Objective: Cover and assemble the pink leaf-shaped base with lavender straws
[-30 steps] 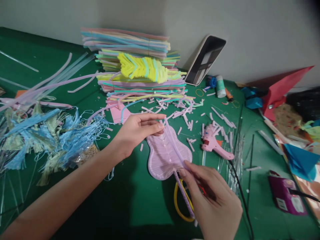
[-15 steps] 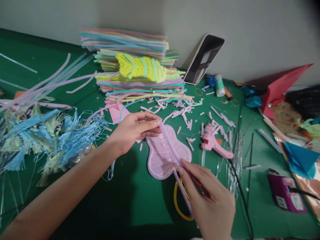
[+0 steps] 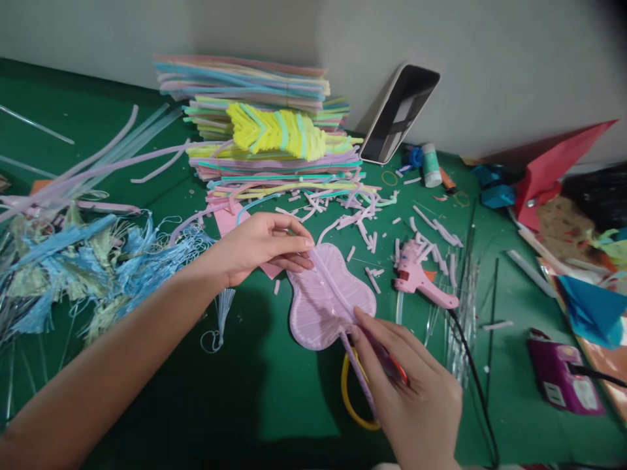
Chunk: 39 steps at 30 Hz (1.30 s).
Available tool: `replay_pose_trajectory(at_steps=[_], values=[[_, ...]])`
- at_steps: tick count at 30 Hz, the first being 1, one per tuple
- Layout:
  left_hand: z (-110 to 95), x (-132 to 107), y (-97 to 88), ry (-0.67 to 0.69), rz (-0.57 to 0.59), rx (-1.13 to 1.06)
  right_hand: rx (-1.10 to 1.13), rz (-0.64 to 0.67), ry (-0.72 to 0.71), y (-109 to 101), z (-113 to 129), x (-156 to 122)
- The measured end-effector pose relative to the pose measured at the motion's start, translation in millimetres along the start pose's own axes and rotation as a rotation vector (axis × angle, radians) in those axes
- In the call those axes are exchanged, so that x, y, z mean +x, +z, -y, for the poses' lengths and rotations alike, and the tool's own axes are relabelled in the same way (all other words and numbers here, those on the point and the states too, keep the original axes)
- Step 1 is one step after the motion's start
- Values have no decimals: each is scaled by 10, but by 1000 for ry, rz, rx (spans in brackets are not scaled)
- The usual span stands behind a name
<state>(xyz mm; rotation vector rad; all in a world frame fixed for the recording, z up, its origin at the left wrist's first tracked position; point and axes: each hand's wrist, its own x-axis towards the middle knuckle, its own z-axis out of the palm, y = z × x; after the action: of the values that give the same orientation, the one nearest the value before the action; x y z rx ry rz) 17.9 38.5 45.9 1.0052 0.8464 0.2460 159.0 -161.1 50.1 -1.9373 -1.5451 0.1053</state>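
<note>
A pink leaf-shaped piece made of straws [image 3: 321,307] lies on the green table [image 3: 255,391]. A lilac straw [image 3: 337,294] runs down its middle like a stem. My left hand [image 3: 259,248] pinches the straw's upper end at the top of the piece, fingers closed. My right hand [image 3: 411,391] pinches the straw's lower part below the piece, fingers closed. Under that hand lie yellow-handled scissors [image 3: 350,398].
A pink glue gun [image 3: 421,281] with a black cord lies right of the piece. A tall stack of coloured straw sheets [image 3: 264,124] stands behind, with cut straw bits around it. Blue tassels [image 3: 98,261] lie left; a phone [image 3: 399,114] leans on the wall; coloured paper lies right.
My left hand has lowered the straw's upper end onto the top of the pink piece. The straw now lies flatter along its middle. My right hand has barely moved.
</note>
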Motion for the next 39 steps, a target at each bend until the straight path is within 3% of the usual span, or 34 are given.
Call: replay_pose_trajectory(at_steps=[5,13,21,27,32,39], values=[[35,24,-50,-14,-33,-9,-14,-18,-18,10,3,5],[39,162,-195,-64,49,102,-127,-31,-120,30,-49,-32],[-108,158,-146,-129,46,104,-99,-14,-96,20,-48,-38],[-67,156,-219,-134,66,206,-110,49,-164,-20,-38,-17],[3,206,-219,-103,104,205,-185,27,-181,11,-25,-42],[-1,177,-153,-66,31,216,-221,-4,-159,24,-8,-66]])
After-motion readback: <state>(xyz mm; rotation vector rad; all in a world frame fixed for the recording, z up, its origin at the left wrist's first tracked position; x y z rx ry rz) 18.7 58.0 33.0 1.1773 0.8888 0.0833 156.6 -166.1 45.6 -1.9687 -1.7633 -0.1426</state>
